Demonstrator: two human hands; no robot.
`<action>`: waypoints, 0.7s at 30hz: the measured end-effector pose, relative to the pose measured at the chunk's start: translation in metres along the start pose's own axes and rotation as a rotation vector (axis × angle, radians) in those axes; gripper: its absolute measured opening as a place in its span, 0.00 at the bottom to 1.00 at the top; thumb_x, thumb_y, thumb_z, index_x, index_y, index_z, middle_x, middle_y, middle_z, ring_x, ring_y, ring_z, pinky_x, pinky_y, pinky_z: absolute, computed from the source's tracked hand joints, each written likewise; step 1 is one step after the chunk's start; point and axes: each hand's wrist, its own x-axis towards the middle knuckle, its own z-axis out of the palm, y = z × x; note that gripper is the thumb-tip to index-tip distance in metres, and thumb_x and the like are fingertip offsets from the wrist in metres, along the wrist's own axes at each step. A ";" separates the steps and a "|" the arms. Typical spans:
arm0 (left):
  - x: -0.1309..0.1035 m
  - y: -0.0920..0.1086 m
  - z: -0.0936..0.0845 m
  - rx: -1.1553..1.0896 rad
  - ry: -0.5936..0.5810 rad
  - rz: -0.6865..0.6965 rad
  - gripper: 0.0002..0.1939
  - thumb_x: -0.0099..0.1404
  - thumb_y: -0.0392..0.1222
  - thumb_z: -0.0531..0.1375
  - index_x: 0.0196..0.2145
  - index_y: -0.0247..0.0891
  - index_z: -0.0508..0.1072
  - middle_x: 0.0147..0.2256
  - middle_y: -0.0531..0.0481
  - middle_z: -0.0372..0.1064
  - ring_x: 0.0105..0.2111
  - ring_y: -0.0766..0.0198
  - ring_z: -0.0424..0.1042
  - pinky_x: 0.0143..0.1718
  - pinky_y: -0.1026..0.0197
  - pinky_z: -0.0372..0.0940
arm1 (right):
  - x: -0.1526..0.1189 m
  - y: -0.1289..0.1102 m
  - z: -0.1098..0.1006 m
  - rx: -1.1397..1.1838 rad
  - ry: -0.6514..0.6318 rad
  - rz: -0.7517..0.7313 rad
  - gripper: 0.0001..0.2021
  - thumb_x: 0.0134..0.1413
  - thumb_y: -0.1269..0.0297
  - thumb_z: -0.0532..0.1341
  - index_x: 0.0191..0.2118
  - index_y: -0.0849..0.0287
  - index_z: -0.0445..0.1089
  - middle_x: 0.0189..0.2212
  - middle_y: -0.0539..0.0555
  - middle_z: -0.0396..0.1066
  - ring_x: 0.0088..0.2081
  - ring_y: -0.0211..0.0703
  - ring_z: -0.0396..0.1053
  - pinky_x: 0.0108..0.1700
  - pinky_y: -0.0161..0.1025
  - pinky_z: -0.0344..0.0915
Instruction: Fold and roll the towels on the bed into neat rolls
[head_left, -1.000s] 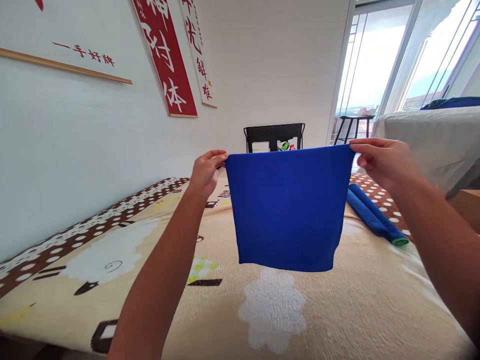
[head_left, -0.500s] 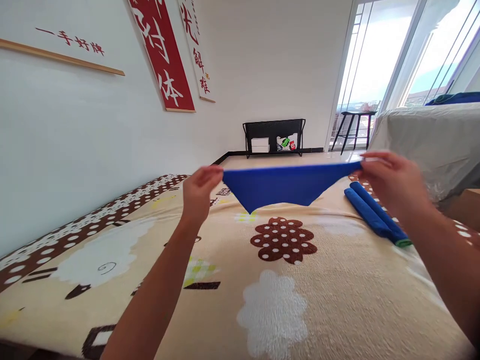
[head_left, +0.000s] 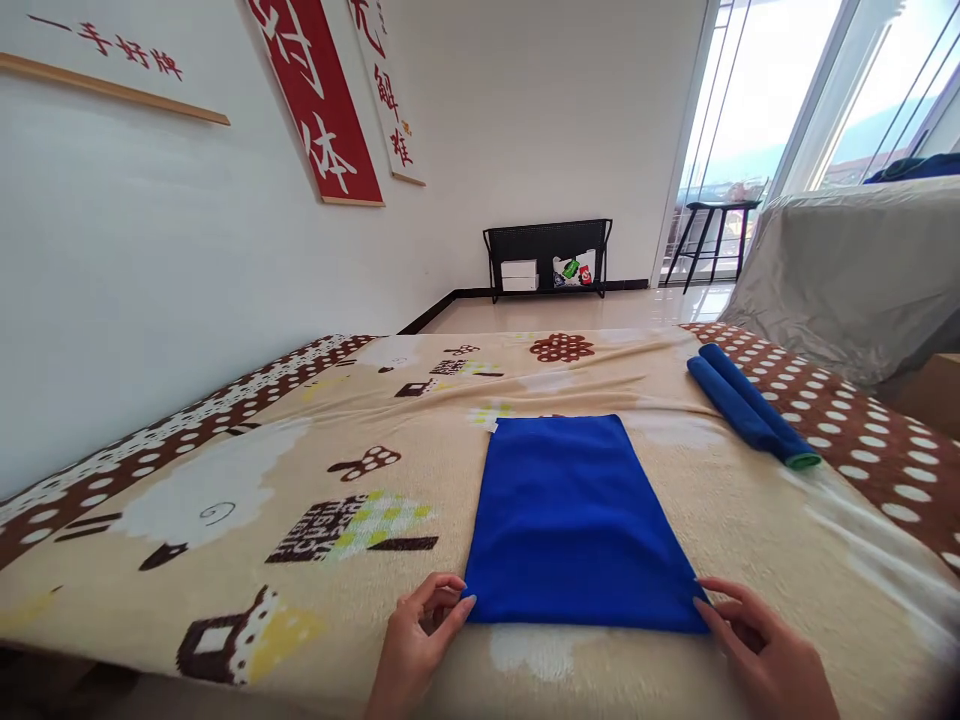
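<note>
A blue cloth (head_left: 570,520) lies spread out as a rough rectangle on the patterned blanket (head_left: 360,650). A small white tag shows at its far left corner. My left hand (head_left: 424,625) pinches the near left corner between thumb and fingers. At the near right corner, my right hand (head_left: 765,640) grips the cloth in the same way. Two rolled blue cloths (head_left: 750,410) lie side by side to the right, farther off, one with a green end.
The bed runs along a white wall with hanging scrolls (head_left: 322,120) on the left. Beyond it stand a low black rack (head_left: 549,240) and a black stool (head_left: 716,235) by the window. A plastic-covered piece of furniture (head_left: 862,260) and a cardboard box (head_left: 934,390) are at right.
Both hands have come down and nearer with the blue cloth. Held stretched in the air before, it now lies flat on the blanket. The rolled cloths have stayed put.
</note>
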 end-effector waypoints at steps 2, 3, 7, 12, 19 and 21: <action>-0.002 0.002 0.002 -0.041 0.047 0.003 0.14 0.57 0.56 0.65 0.32 0.44 0.75 0.22 0.53 0.73 0.25 0.59 0.73 0.28 0.62 0.68 | -0.003 0.002 0.001 -0.013 0.026 0.001 0.27 0.46 0.38 0.63 0.47 0.51 0.74 0.30 0.49 0.77 0.28 0.39 0.73 0.31 0.31 0.69; -0.004 0.001 0.003 -0.052 0.077 0.006 0.14 0.57 0.56 0.65 0.32 0.44 0.75 0.22 0.53 0.73 0.26 0.59 0.73 0.28 0.62 0.68 | -0.005 0.004 0.001 -0.018 0.028 0.002 0.28 0.45 0.38 0.64 0.47 0.51 0.74 0.30 0.48 0.78 0.28 0.39 0.74 0.32 0.31 0.69; -0.015 -0.010 0.004 -0.038 0.192 0.008 0.14 0.55 0.58 0.66 0.32 0.45 0.76 0.27 0.50 0.77 0.31 0.56 0.78 0.34 0.60 0.72 | -0.013 0.011 -0.001 -0.039 0.095 0.057 0.30 0.42 0.37 0.65 0.49 0.49 0.73 0.33 0.48 0.78 0.31 0.40 0.75 0.33 0.31 0.70; -0.026 -0.019 0.004 0.004 0.289 0.023 0.14 0.53 0.57 0.68 0.31 0.46 0.78 0.32 0.49 0.78 0.35 0.54 0.79 0.40 0.57 0.75 | -0.021 0.010 -0.003 0.043 0.146 0.123 0.33 0.36 0.36 0.67 0.47 0.50 0.74 0.32 0.49 0.78 0.31 0.42 0.75 0.32 0.33 0.70; -0.034 -0.026 0.004 -0.060 0.346 0.028 0.14 0.51 0.56 0.69 0.31 0.46 0.78 0.32 0.50 0.77 0.33 0.55 0.79 0.40 0.57 0.76 | -0.028 0.019 -0.003 0.177 0.167 0.122 0.31 0.35 0.40 0.70 0.45 0.54 0.75 0.32 0.52 0.78 0.31 0.42 0.74 0.34 0.32 0.73; -0.037 -0.029 0.006 -0.067 0.378 0.064 0.12 0.52 0.56 0.69 0.31 0.48 0.78 0.32 0.52 0.77 0.33 0.56 0.78 0.39 0.57 0.76 | -0.031 0.024 -0.003 0.187 0.175 0.138 0.29 0.35 0.41 0.70 0.44 0.52 0.76 0.32 0.51 0.78 0.31 0.43 0.75 0.35 0.33 0.74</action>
